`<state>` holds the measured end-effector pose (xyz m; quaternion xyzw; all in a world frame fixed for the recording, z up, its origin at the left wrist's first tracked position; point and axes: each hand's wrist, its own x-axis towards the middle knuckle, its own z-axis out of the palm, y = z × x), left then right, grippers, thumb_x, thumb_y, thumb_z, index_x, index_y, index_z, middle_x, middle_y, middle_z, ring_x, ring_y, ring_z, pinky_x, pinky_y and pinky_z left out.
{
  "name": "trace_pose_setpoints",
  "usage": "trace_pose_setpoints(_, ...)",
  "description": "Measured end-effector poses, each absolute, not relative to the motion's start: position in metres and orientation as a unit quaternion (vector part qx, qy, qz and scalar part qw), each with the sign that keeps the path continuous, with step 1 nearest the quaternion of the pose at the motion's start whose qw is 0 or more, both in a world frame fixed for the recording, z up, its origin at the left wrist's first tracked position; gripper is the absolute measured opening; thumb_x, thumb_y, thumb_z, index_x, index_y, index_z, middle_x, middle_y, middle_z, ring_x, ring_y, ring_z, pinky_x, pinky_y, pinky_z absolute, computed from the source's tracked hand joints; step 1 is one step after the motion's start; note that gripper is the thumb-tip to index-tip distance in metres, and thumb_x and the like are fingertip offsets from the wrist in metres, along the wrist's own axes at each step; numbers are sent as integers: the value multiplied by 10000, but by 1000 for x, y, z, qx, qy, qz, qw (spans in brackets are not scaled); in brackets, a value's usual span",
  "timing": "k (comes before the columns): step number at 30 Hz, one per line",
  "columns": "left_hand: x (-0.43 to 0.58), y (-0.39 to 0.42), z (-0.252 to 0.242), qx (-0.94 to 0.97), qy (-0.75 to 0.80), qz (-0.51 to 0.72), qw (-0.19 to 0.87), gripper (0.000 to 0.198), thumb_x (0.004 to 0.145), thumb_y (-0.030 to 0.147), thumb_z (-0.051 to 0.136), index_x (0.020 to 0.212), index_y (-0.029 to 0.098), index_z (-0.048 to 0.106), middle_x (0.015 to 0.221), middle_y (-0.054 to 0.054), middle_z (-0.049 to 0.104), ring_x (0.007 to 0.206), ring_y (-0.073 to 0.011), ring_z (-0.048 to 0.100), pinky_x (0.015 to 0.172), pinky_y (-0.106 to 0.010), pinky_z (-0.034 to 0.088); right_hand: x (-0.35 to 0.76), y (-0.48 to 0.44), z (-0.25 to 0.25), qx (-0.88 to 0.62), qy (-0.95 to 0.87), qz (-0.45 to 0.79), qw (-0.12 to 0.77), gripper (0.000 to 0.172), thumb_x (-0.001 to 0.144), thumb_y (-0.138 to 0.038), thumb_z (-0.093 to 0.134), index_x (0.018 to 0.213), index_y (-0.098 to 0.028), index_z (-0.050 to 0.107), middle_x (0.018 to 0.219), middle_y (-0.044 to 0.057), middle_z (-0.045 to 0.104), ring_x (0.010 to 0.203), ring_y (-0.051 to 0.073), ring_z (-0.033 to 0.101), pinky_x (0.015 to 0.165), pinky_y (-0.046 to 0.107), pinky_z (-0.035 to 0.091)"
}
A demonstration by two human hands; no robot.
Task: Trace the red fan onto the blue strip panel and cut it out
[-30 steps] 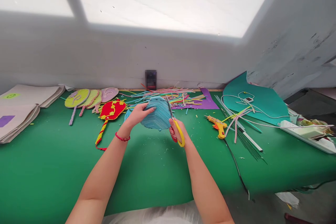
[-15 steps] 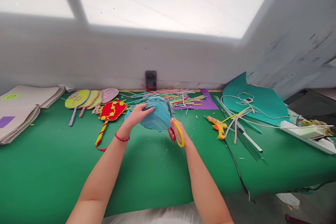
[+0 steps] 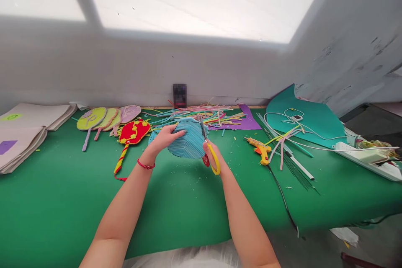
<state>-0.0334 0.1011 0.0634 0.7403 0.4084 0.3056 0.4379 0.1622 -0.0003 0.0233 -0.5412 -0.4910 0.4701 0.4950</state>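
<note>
My left hand point(image 3: 163, 139) grips a rounded blue piece point(image 3: 189, 141) made of blue strips laid side by side and holds it above the green table point(image 3: 176, 205). A red cord bracelet is on that wrist. My right hand point(image 3: 211, 158) is closed on yellow-handled scissors point(image 3: 210, 147). Their blades point up and away along the blue piece's right edge.
Loose coloured strips point(image 3: 201, 115) are heaped behind the hands. A red and yellow fan shape point(image 3: 133, 132) and pastel ones point(image 3: 105, 118) lie to the left, cloth bags point(image 3: 23, 130) far left. A yellow glue gun point(image 3: 260, 149), teal sheet point(image 3: 304, 117) and power strip point(image 3: 364, 157) lie right.
Both hands stay in place with the blue piece and scissors. The view has shifted very slightly; the blades sit a little differently against the piece's edge.
</note>
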Motion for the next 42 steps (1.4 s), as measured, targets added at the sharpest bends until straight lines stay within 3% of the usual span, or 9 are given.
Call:
trace_pose_setpoints(15,-33,101,64,734,408,311,445,524,733,616,613,937,141,704,916,-63,707,822,-234,620,703,-318,493,159,0,16,-540,-497,460,500,479,775,-673,542,704,-247,335,381,-114,333,283,76,325,267,189,299)
trace_pose_setpoints(25,-34,101,66,726,406,314,458,563,711,633,630,984,146,704,973,-81,720,887,-266,640,749,-347,517,157,0,20,-548,-454,489,505,498,744,-684,572,688,-242,350,376,-111,364,238,68,298,213,188,263)
trace_pose_setpoints(32,-41,104,70,697,397,367,471,566,726,604,638,1068,156,681,1132,-100,692,1006,-280,630,837,-354,506,162,1,27,-471,-403,503,602,515,762,-703,530,835,-193,528,383,-97,383,272,54,288,267,175,288)
trace_pose_setpoints(36,-42,100,73,721,380,290,501,501,750,573,629,1054,179,688,1100,-72,704,961,-243,640,824,-320,497,169,9,24,-489,-354,488,630,513,729,-677,585,852,-180,554,430,-61,512,285,53,324,286,184,322)
trace_pose_setpoints(39,-37,94,73,789,336,171,485,400,749,558,628,904,203,727,955,-35,725,843,-213,638,734,-282,490,172,13,19,-492,-344,498,626,528,707,-668,611,882,-172,565,531,-27,615,280,42,340,294,191,336)
trace_pose_setpoints(42,-30,90,70,834,297,108,453,358,745,549,624,819,216,733,836,-14,710,748,-190,609,654,-261,460,171,11,18,-489,-376,526,585,508,701,-632,639,899,-169,573,471,-64,547,280,44,341,299,184,320)
